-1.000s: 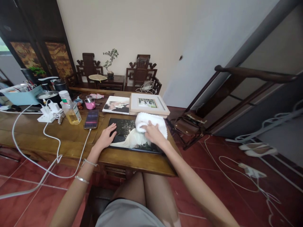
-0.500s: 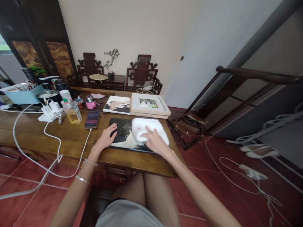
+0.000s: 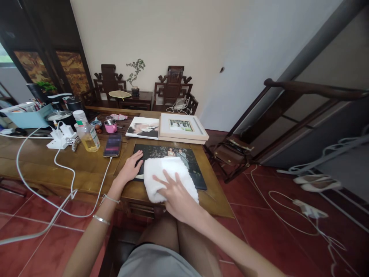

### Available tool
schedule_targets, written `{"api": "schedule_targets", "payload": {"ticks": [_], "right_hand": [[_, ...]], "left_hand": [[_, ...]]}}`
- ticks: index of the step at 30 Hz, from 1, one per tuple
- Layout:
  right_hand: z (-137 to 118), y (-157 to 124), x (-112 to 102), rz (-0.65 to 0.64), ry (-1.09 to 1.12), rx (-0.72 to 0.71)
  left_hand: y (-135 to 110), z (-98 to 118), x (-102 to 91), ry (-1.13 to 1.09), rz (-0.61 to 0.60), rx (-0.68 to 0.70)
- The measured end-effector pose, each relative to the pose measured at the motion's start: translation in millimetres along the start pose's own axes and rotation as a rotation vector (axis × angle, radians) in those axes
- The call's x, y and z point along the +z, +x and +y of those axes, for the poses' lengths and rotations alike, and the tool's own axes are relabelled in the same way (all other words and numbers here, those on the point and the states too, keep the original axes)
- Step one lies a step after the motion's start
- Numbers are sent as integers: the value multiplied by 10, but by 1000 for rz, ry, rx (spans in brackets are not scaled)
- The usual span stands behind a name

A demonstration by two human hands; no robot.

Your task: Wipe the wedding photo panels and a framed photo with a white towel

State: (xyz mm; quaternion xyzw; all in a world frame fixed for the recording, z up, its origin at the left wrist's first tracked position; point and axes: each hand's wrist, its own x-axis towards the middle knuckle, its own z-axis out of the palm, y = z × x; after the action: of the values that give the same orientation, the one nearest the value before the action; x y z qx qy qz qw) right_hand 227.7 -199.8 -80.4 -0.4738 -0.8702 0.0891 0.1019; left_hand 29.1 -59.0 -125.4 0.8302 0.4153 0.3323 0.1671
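A dark photo panel showing two people outdoors lies flat on the wooden table. My left hand rests on its left edge, fingers stretched out and empty. Under my right hand is a thick white towel, pressed against the panel's lower part. The right fingers are spread over the towel, with some of its fabric bunched beside them. The towel hangs past the panel's near edge and hides its lower middle.
Behind the panel lie a white photo print and a boxed frame. To the left are a phone on a white cable, a bottle, a pink cup and a charger block. A chair stands right.
My right hand has drawn the towel toward me and slightly left, uncovering the panel's upper and right parts. My left hand has stayed in place.
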Motion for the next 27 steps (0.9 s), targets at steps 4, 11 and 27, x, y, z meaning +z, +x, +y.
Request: {"api": "schedule_targets", "payload": {"ticks": [4, 11, 27], "right_hand": [[173, 103, -27, 6, 22, 8], [908, 909, -145, 67, -94, 214], [-117, 137, 41, -26, -50, 13]], "left_hand": [[-3, 6, -3, -10, -6, -4], [-4, 5, -21, -21, -10, 0], [6, 19, -32, -8, -28, -1]]}}
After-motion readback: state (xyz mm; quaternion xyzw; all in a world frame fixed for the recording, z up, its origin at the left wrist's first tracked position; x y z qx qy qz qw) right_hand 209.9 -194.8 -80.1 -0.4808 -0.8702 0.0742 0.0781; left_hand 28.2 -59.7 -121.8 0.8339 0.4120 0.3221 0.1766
